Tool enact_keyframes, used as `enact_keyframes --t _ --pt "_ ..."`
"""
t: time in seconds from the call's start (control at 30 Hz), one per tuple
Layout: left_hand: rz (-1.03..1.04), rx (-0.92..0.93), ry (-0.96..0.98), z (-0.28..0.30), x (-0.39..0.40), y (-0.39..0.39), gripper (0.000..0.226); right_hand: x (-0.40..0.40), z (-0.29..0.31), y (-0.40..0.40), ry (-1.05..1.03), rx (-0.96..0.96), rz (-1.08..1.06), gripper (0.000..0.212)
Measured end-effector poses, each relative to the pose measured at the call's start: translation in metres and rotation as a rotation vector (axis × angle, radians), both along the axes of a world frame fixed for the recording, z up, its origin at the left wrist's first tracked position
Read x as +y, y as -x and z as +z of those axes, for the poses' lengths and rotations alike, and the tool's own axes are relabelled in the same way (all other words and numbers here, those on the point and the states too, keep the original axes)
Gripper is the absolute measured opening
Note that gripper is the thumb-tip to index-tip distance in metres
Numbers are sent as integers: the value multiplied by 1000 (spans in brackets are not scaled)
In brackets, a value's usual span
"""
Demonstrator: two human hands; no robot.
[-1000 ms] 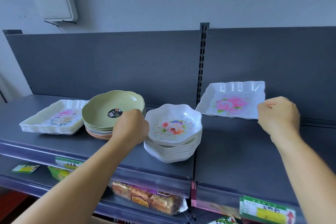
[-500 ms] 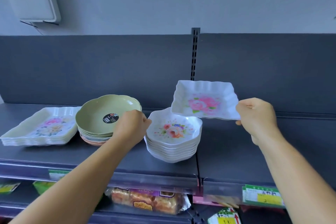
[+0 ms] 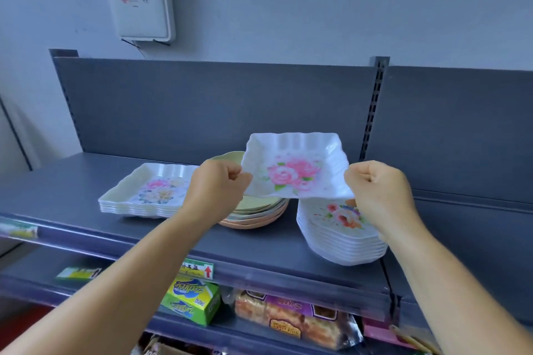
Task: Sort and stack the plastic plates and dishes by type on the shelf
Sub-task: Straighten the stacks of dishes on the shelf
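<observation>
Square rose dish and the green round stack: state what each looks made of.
Square rose dish, held by both hands: probably glossy white plastic, melamine-like; thin fluted rim, soft highlights, printed flowers.
Green round stack: seemingly matte plastic in pale green and peach; dull, even colour with no glare. The exact plastic cannot be told.

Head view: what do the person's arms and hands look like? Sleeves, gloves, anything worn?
Both forearms are bare as far up as the frame shows, with no sleeve edge in view. The left hand and right hand wear no gloves. No watch, bracelet or ring is visible on either wrist or on the fingers that show. No markings, tape or straps can be seen.
</observation>
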State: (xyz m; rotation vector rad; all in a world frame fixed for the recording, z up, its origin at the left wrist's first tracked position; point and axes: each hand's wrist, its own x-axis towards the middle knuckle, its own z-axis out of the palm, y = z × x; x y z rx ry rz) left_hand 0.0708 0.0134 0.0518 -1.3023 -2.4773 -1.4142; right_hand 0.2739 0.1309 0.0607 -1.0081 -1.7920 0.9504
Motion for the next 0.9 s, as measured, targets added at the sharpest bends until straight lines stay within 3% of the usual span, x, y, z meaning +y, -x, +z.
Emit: enact_keyframes --t 0.1,0.33,0.5,0.7,0.9 --pt "89 52 -8 1 -29 34 39 -26 2 35 -70 -53 130 23" --pt "326 57 -9 0 -96 115 16 -85 -3 127 -144 -156 442 22" --pt "419 31 -2 -7 -119 162 26 -116 -17 188 -381 -312 370 7" --pt "453 17 72 -26 -124 201 37 -134 -39 232 -496 -481 318 36" --pt "471 8 162 -42 -116 220 34 -142 -40 239 -589 -701 326 17"
